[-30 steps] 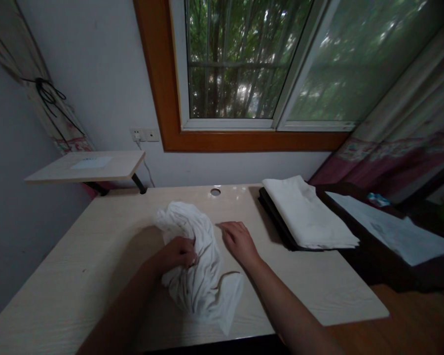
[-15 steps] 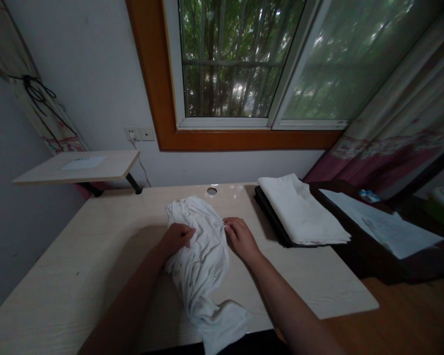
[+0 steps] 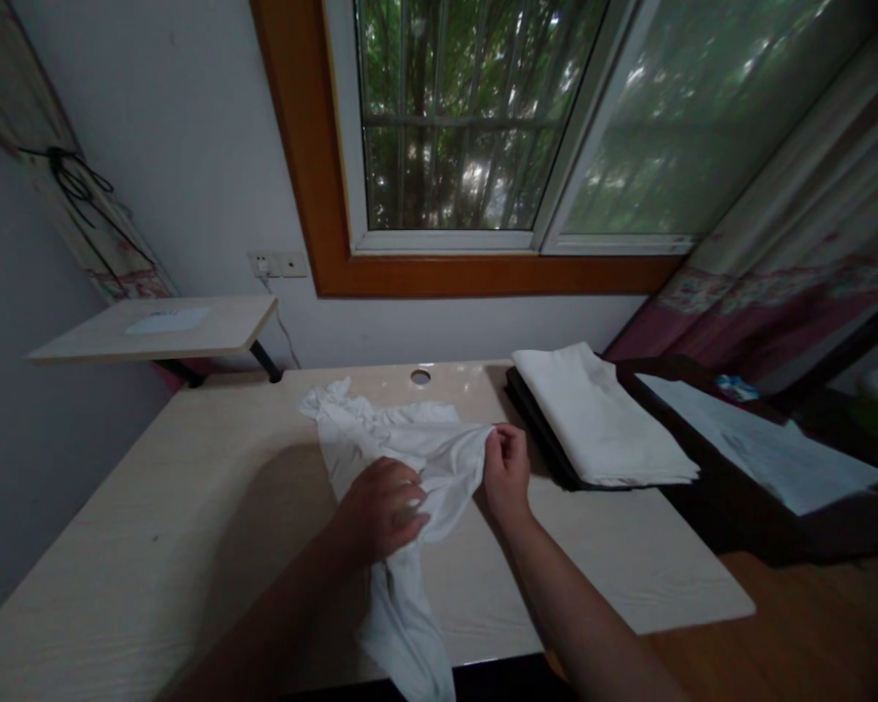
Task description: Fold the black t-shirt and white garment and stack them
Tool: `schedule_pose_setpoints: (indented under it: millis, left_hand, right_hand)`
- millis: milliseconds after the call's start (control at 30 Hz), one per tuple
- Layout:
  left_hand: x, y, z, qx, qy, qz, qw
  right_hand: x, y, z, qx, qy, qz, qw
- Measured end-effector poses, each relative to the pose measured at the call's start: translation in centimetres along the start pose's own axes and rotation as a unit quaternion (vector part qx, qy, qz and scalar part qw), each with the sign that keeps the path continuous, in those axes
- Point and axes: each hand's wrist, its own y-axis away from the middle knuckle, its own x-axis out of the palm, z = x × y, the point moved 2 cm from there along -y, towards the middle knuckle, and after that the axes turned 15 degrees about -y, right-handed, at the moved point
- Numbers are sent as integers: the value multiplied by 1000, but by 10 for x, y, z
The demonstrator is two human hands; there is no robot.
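Note:
A crumpled white garment (image 3: pixel 439 444) lies on the desk, its exact kind unclear among the folds. One gathered end bunches at the far left, and a loose end hangs toward the near edge of the desk. My right hand (image 3: pixel 507 473) pinches a corner of the fabric and draws it taut to the right. Over the middle of the garment is my left hand (image 3: pixel 384 507), its fingers curved and apart, with white fabric showing between them. Whether its fingertips press on the fabric is hard to see.
Folded white cloth (image 3: pixel 604 419) rests on something black at the desk's right. A raised shelf (image 3: pixel 153 336) with a paper stands at the left. Beyond the desk (image 3: pixel 190 468) are a window (image 3: pixel 475 127), wall sockets (image 3: pixel 278 264), and a dark surface with a sheet (image 3: pixel 761 444).
My right hand has moved right, stretching the fabric out sideways. My left hand has shifted right and nearer to me, and its fingers have loosened. The garment is more spread.

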Motion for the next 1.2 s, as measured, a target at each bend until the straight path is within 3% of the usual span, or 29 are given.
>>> schedule_pose_setpoints:
  millis: [67,167,267,367,467,533,633,767,867,933,1000,1033,1067,1200]
  left_hand:
    - [10,2,-21,12,-21,34,999]
    - [27,6,-34,-23,-75,57,995]
    - [38,11,-29,-42,-95,78,992]
    - [35,14,-17,-54,-48,76,994]
    - [17,16,0,-159,66,33,984]
    - [-1,19,13,-276,141,-18,951]
    - [-24,24,36,-410,243,-99,874]
    - [-28,34,68,-494,405,-139,757]
    - [-22,43,88,-544,460,-163,683]
    - [-19,49,97,-583,492,-157,627]
    - [-19,55,102,-609,504,-147,595]
    - [-20,58,103,-614,493,-146,599]
    - [-22,61,105,-611,469,-148,620]
    - [-31,68,110,-536,243,-141,796]
  right_hand:
    - [-1,-1,-1,1,-21,-20,1000]
    - [-2,-3,-1,-5,-40,-43,998]
    - [-5,-5,0,-3,-47,-61,997]
    - [-6,-7,1,0,-48,-64,997]
    - [-7,-9,1,-2,-55,-61,997]
    - [-6,-9,3,0,-54,-47,997]
    - [-2,-7,3,17,-39,9,999]
    - [8,-3,0,65,-21,137,988]
    - [16,1,-2,86,-11,275,958]
    - [20,3,-1,61,4,360,931]
    - [24,6,3,4,26,429,903]
    - [25,7,5,-28,40,455,889]
    - [26,9,7,-57,56,477,875]
    - [29,16,9,-123,133,512,840]
